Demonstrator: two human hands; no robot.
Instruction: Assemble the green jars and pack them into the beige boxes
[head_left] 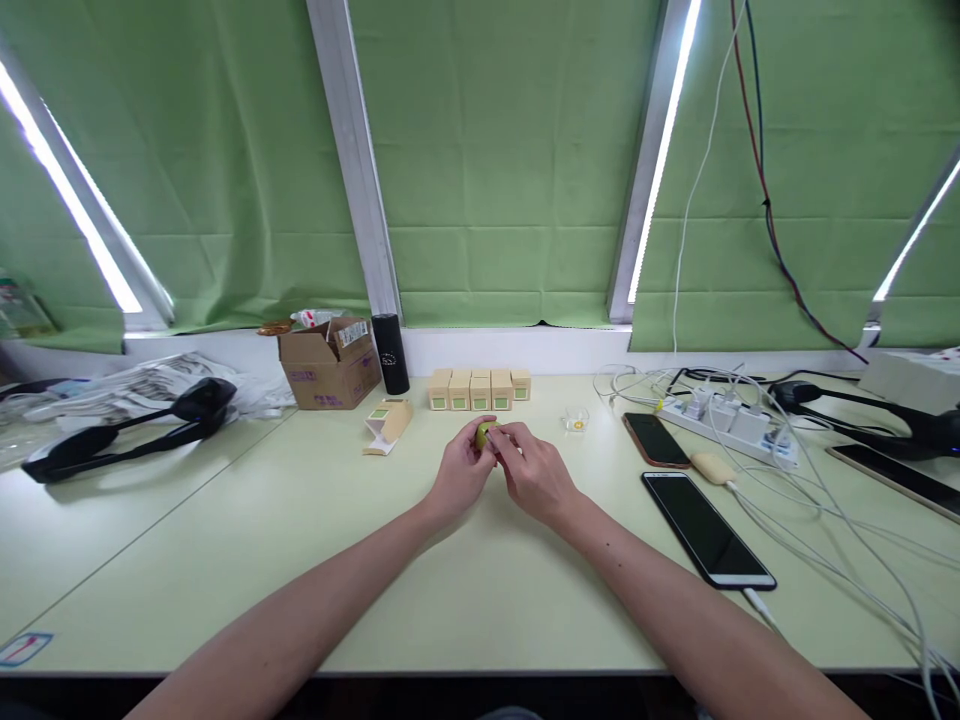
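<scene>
Over the middle of the table, my left hand (461, 470) has its fingers wrapped round a small round green object (484, 432); its exact kind is too small to tell. My right hand (536, 470) meets it from the other side, with thumb and fingertips pinched at the object's near face. Part of the object is hidden by my fingers. Just beyond my hands stands a row of several small cardboard boxes (471, 390) with green-and-white labels. An opened small box (388, 424) lies to the left, and a small clear plastic piece (576, 420) with a yellow spot sits to the right.
At the back left are a larger cardboard carton (330, 368) and a black cylinder (391, 355). To the right lie two phones (705, 530), a power strip (739, 428) and tangled white cables. Black headset-like devices (150, 430) rest at both sides. The table's front edge runs below my forearms.
</scene>
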